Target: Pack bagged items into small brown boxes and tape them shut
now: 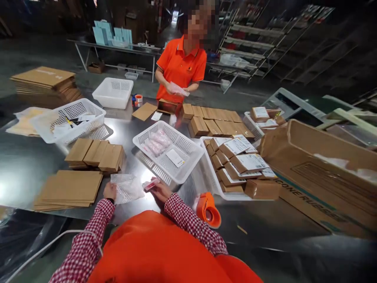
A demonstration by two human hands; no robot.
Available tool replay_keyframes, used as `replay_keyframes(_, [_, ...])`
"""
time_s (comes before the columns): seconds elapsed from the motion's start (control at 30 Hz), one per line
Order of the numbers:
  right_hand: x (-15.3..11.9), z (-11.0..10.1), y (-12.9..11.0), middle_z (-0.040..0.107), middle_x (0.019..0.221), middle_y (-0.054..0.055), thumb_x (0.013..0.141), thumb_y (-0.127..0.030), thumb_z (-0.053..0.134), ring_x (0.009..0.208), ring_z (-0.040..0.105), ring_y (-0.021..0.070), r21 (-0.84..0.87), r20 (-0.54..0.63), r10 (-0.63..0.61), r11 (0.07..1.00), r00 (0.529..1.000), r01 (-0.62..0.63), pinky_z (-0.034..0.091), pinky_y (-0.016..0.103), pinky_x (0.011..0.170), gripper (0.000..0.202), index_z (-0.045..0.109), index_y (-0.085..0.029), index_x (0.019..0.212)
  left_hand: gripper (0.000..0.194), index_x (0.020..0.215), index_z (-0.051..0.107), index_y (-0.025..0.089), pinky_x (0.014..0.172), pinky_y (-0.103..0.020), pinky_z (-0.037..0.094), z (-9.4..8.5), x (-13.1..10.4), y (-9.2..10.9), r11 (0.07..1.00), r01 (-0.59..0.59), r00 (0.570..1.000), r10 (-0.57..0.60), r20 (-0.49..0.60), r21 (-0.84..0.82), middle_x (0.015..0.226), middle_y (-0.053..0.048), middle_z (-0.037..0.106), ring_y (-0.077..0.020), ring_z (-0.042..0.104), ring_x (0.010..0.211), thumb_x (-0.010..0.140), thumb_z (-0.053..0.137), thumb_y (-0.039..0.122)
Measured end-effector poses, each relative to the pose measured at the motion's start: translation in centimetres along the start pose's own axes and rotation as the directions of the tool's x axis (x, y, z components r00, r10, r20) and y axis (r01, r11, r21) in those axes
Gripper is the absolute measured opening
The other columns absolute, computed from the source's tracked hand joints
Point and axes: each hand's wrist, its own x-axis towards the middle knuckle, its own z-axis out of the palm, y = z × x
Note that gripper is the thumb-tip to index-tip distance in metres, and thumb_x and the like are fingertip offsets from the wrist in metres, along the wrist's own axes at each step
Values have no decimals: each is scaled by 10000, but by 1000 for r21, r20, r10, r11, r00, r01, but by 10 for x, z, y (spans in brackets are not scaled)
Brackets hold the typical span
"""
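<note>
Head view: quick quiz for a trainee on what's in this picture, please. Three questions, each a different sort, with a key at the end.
1. What is the left hand holding?
A) a folded carton
B) a clear plastic bag
C) a roll of tape

2. True or false: the orange tape dispenser is on the right side of the right hand.

3. Fill in the missing word: the middle white basket holds pinkish wrapped items and a white, printed ____.

Key: 1 B; 2 true; 3 card
</note>
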Motion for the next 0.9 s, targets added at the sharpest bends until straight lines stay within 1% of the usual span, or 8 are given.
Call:
replay_keyframes(0.23, [-20, 5, -12, 682, 758, 6, 548, -243, 863, 741, 641, 185, 65, -7, -86, 994, 996, 87, 530, 359, 756, 391, 657, -184, 875, 443, 1165, 541, 124, 1056, -464, 374, -24, -27, 11, 942, -139, 982, 91, -166, -304, 1273, -176, 568, -311, 487, 1241, 752, 567, 282])
replay_keyframes(0.37, [-39, 20, -19, 674, 871, -5, 594, -307, 850, 835, 639, 172, 35, 20, -131, 991, 991, 131, 522, 324, 789, 393, 653, -214, 921, 394, 979, 629, 142, 853, -403, 520, -24, -72, 42, 823, -100, 972, 201, 122, -559, 983, -110, 666, -239, 640, 907, 726, 635, 443])
replay_keyframes(0.43, [-50, 29, -15, 667, 877, -1, 586, -298, 852, 813, 633, 167, -37, 64, -96, 994, 993, 99, 520, 309, 755, 436, 648, -209, 962, 468, 977, 658, 134, 753, -363, 536, -21, -98, 58, 794, 38, 869, 274, 412, -607, 917, -103, 680, -213, 653, 805, 692, 696, 503])
replay_keyframes(0.5, [-59, 36, -8, 658, 823, -5, 588, -311, 845, 721, 615, 151, -178, 148, -31, 982, 989, 58, 509, 281, 667, 446, 640, -195, 967, 535, 1026, 664, 135, 737, -329, 520, -20, -121, 67, 772, 209, 661, 341, 668, -601, 927, -105, 687, -200, 651, 799, 669, 736, 526])
replay_keyframes(0.57, [-62, 40, -7, 644, 753, -15, 625, -367, 809, 634, 588, 138, -409, 224, 30, 910, 974, 66, 487, 267, 595, 388, 634, -187, 920, 565, 1043, 665, 139, 758, -302, 497, -21, -135, 68, 764, 312, 492, 377, 784, -564, 950, -100, 686, -195, 641, 833, 653, 756, 538])
replay_keyframes(0.6, [-60, 40, -12, 643, 733, -15, 660, -392, 777, 619, 586, 137, -557, 222, 28, 824, 975, 103, 486, 268, 588, 340, 635, -185, 889, 566, 1039, 667, 145, 749, -290, 490, -22, -139, 66, 771, 329, 464, 371, 805, -545, 951, -93, 684, -191, 635, 833, 651, 754, 548])
replay_keyframes(0.73, [-25, 30, -80, 695, 872, 48, 878, -331, 537, 797, 645, 168, -932, 15, -281, 343, 960, 115, 520, 292, 726, 234, 641, -171, 1014, 560, 1029, 655, 175, 675, -269, 481, -25, -143, 49, 777, 400, 545, 226, 808, -487, 969, -74, 666, -168, 616, 785, 646, 747, 572])
replay_keyframes(0.9, [38, -1, -185, 625, 1173, 197, 890, -183, 498, 1125, 569, 258, -976, -217, -450, 88, 866, -199, 450, 375, 924, 304, 588, -85, 1163, 534, 992, 641, 199, 634, -245, 472, -35, -147, 34, 703, 436, 734, 83, 674, -562, 868, -20, 631, -146, 586, 757, 635, 742, 583])
